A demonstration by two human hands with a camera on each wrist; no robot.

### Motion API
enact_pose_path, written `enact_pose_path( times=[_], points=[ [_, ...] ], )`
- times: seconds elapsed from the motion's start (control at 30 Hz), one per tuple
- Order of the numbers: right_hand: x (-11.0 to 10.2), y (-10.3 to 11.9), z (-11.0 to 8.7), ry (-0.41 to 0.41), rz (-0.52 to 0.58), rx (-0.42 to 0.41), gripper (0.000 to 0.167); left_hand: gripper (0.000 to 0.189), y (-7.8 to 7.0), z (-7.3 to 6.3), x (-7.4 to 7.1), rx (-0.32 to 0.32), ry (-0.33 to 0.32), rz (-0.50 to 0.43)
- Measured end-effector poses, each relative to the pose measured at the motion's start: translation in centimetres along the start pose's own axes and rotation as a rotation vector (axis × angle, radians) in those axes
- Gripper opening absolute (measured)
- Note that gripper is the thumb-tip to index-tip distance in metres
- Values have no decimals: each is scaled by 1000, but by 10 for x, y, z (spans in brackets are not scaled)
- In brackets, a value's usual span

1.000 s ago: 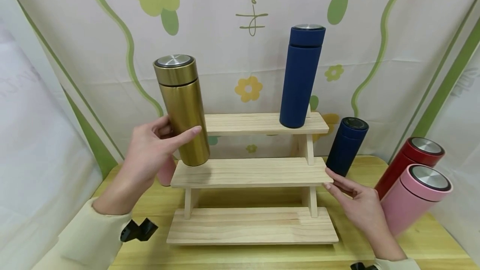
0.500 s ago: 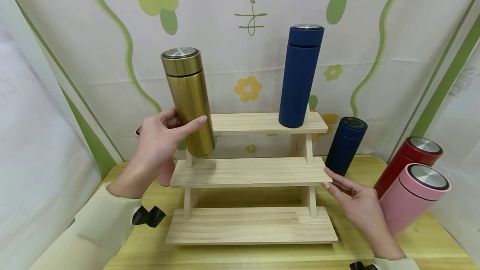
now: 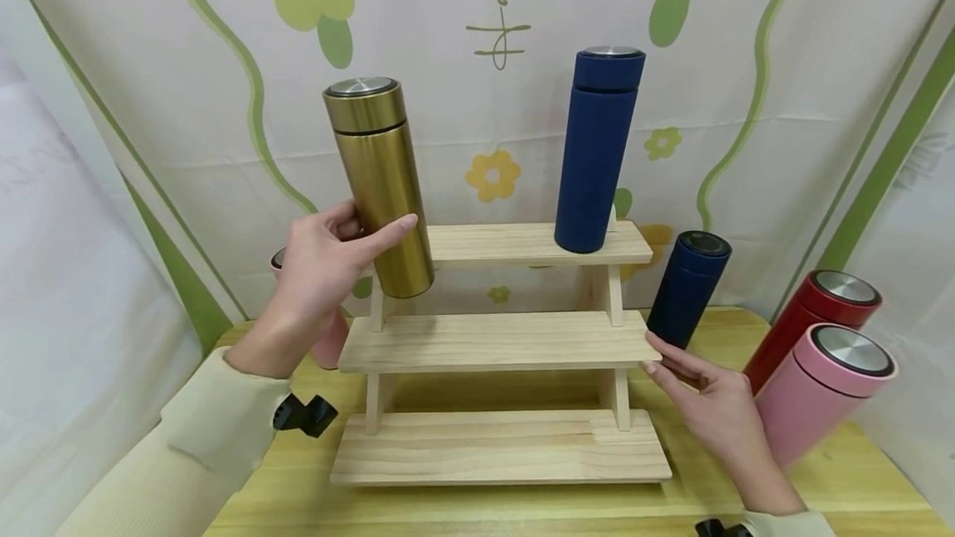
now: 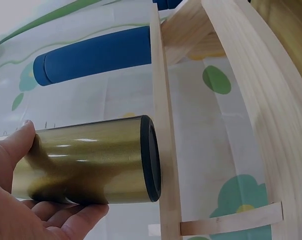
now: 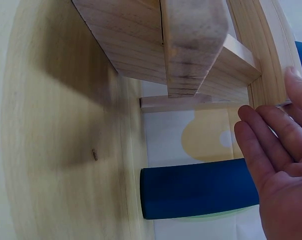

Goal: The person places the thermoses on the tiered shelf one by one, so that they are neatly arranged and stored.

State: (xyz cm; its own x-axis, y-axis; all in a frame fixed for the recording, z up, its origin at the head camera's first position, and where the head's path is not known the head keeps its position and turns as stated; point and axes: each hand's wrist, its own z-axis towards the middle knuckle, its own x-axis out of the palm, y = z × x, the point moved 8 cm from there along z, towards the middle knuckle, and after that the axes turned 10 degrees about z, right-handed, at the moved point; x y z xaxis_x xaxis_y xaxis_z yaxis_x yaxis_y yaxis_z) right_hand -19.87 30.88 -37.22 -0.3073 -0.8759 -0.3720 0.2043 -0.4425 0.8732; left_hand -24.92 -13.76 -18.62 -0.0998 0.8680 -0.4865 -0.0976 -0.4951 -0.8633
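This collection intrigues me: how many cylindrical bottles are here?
6: shiny gold metal bottle in left hand; tall blue bottle on top wooden shelf; dark-blue bottle, red bottle, nearer pink bottle at right; partly hidden pink bottle at left.

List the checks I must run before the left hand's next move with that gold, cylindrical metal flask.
1. Left hand grip on the gold, cylindrical metal flask: ok, thumb and fingers round it.
2. Flask's lid on: ok.
3. Right hand on the pale wooden middle shelf: ok, thumb and fingertips at its right end.
4. Tall blue cylindrical flask apart from the gold one: ok.
5. Pale wooden top shelf's left end fully visible from the head: not ok, partly hidden.
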Motion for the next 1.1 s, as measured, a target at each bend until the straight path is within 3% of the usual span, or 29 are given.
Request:
enact_pose_path(
  times=[0.43, 0.87, 1.1],
  points=[
    [0, 1, 0, 4, -6, 16, 45, 84, -9, 9, -2, 30, -49, -65],
    [0, -2, 0, 12, -5, 38, 47, 76, -9, 29, 2, 72, -76, -129],
    [0, -1, 1, 13, -6, 33, 47, 79, -9, 38, 7, 63, -80, -136]
  ],
)
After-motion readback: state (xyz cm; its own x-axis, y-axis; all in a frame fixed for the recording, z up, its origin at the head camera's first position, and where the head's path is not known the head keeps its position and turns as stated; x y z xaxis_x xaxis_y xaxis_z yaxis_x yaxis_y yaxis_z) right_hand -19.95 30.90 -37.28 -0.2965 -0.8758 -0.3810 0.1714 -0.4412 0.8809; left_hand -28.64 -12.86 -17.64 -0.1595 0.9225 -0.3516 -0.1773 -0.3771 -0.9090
